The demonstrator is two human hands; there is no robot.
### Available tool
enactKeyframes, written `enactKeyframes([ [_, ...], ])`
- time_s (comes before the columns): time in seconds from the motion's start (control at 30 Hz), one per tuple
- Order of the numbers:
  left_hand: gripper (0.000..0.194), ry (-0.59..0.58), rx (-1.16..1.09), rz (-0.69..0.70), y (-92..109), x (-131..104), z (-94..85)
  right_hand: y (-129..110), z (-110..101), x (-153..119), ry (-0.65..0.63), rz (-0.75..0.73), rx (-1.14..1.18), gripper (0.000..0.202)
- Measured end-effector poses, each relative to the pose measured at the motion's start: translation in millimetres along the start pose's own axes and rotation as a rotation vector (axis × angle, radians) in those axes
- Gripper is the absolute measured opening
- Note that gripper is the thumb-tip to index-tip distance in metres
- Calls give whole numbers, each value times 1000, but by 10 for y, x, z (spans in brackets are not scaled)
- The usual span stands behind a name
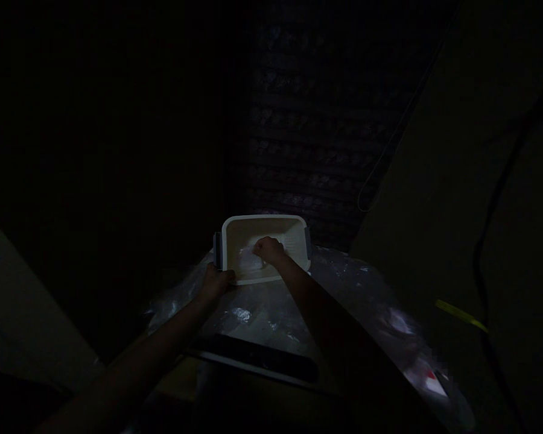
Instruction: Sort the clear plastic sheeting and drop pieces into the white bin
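Note:
A white plastic bin (265,219) with grey side clips is tipped with its mouth facing me. My left hand (216,280) grips the rim at its lower left corner. Inside the bin is my right hand (270,248), its fingers curled closed near the inner wall. A pale, clear-looking patch (250,259) lies just below and left of those fingers. In this dim light I cannot tell whether it is a piece of plastic or a cloth, nor what the fingers hold.
Crinkled clear plastic sheeting (262,313) covers the surface under the bin. A dark bar (257,355) crosses its near edge. Behind hangs a patterned curtain (294,138). A dark cable (479,259) with a yellow tie (461,313) runs down the right side.

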State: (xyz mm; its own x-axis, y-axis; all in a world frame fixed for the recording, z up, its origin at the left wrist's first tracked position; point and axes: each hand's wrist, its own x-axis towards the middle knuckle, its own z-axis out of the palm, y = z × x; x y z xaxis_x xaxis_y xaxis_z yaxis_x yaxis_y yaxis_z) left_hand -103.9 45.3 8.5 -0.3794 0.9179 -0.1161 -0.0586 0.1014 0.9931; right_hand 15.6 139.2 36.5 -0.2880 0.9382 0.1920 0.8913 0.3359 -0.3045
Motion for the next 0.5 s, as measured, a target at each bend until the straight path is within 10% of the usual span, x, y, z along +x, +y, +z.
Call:
enactKeyframes([
  [0.33, 25, -26, -36, 28, 58, 1, 37, 24, -48, -42, 263, -27, 62, 31],
  [0.5, 26, 12, -10, 31, 93, 8, 66, -84, -20, -61, -197, -127, 424, 19],
])
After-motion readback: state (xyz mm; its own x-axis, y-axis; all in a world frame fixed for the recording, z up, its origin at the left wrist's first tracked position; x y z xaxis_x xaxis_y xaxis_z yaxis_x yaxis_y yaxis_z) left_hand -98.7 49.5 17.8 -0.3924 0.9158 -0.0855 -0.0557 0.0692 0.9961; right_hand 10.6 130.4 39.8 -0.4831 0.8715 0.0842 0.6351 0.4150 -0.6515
